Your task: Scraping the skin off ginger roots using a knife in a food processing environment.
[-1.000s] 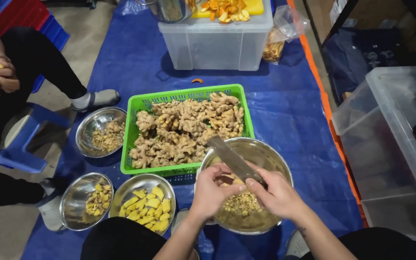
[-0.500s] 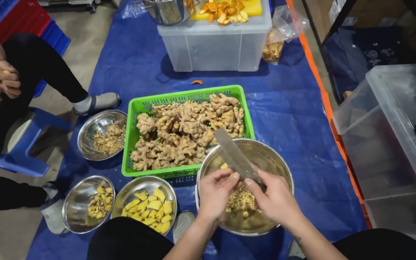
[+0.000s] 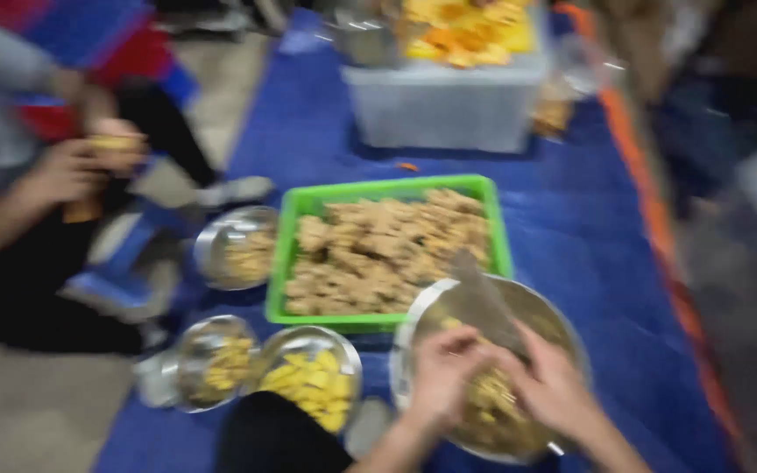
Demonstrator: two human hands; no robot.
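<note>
The frame is blurred by motion. My right hand (image 3: 554,385) grips a wide-bladed knife (image 3: 484,302) whose blade points up and away over a large steel bowl (image 3: 422,315). My left hand (image 3: 440,372) is closed around a small piece of ginger right beside the blade, above a heap of ginger scraps (image 3: 492,407) in that bowl. Just beyond the bowl stands a green plastic basket (image 3: 295,236) heaped with raw ginger roots (image 3: 387,250).
A steel bowl of yellow peeled pieces (image 3: 308,377) and two smaller steel bowls (image 3: 212,359) (image 3: 238,250) lie to the left on the blue tarp (image 3: 571,228). A clear bin (image 3: 444,105) stands farther back. Another person's hands (image 3: 81,166) work at the left.
The view has swung to the right and blurred, so everything sits further left in frame. My hands stay together over the big bowl with the knife.
</note>
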